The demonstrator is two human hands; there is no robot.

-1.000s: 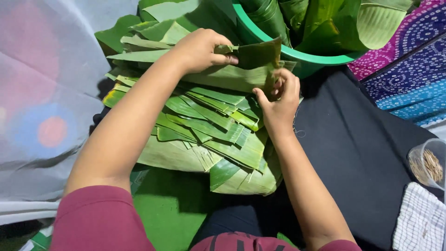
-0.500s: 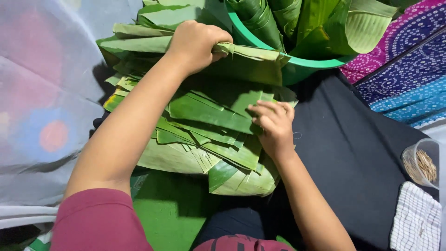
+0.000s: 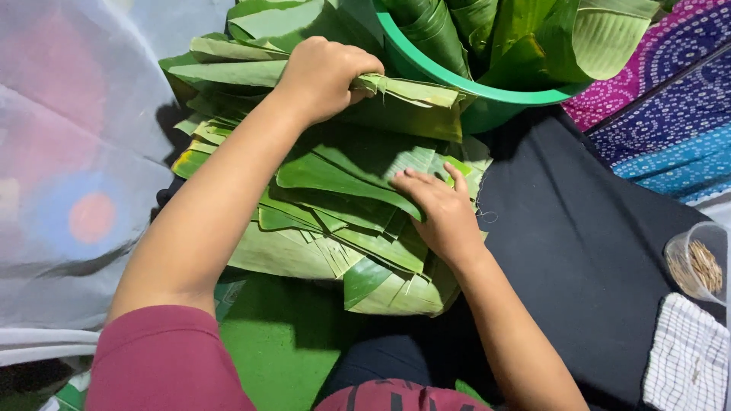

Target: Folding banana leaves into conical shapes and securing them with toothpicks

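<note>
The left hand (image 3: 324,76) is clenched tight around a folded bundle (image 3: 403,91) of leaf strips, fingers curled fully over it, lifting it just above the pile (image 3: 327,221) and right against the rim of the green tub (image 3: 487,91). The right hand (image 3: 442,213) lies flat, fingers spread and loose, pressing down on the top leaves of the pile and gripping nothing.

Here is the risk: that bundle is held only at one end, and the free end sticks out toward the tub. A looser grip, and the folded layers look likely to fan apart and drop back onto the pile. Squeeze too hard, and the leaf may split along its ribs; several pieces in the pile already show frayed, torn edges. The pile itself is stacked crooked, with pieces overhanging the front edge, so if the right hand lets up its pressure, the upper leaves could slide off onto the green mat (image 3: 282,350) below.

The leaves themselves: banana leaf cut into long flat pieces, dark glossy green on one face, paler and matte on the other, overlapping at many angles. The pile sits directly in front of the person, between the tub and the lap. Rolled, uncut leaves (image 3: 533,38) stand in the tub. A dark cloth (image 3: 594,251) lies to the right, with a clear cup (image 3: 697,262) at its far edge.
</note>
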